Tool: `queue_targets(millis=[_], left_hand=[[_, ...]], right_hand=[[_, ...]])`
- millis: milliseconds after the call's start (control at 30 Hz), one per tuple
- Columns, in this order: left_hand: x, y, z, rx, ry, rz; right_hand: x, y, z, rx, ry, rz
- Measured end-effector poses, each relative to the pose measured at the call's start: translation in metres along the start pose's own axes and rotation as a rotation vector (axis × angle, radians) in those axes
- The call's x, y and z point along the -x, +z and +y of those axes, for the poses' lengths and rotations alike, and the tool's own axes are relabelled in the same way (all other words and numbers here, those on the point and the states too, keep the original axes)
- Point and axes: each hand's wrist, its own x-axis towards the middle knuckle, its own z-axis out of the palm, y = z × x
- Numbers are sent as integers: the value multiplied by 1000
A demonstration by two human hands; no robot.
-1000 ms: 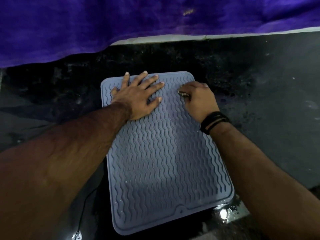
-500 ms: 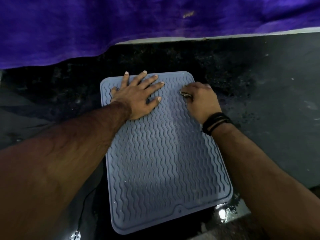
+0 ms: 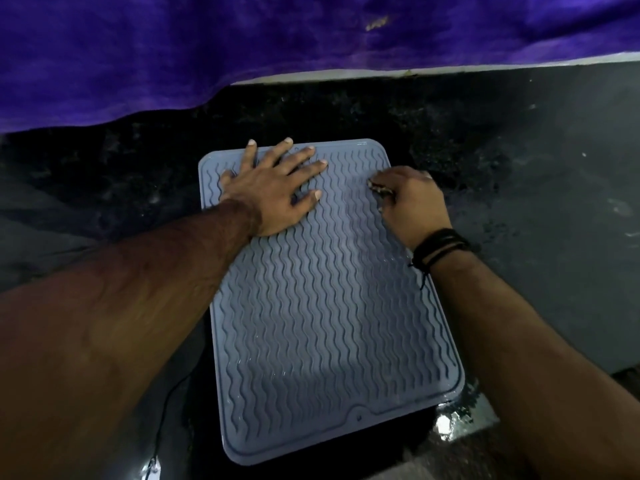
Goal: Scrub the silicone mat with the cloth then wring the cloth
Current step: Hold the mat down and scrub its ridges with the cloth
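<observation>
Left hand [image 3: 273, 192] flat, fingers [image 3: 304, 155] spread, pressing grey silicone mat [image 3: 329, 306]; right hand [image 3: 412, 202] fingers curled around cloth [image 3: 379, 187] at mat's far right edge.

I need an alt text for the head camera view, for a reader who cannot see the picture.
Seen from above, a person's left hand presses flat, fingers spread, on the far end of a grey-blue silicone mat with wavy ridges. The right hand, a black wristband behind it, curls round a small cloth at the mat's far right edge. The mat lies on a dark wet counter below purple fabric.
</observation>
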Motion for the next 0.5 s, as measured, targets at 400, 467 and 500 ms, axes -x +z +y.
queue_targets(millis=[400,467,500], left_hand=[[3,-4,2,2,-7,-8],[4,-5,3,6,-8,-11],[4,-5,3,10,-11,-11]], right_hand=[[16,-2,7,-20,68,63],[6,2,5,16,46,13],[6,4,4,29,43,-8]])
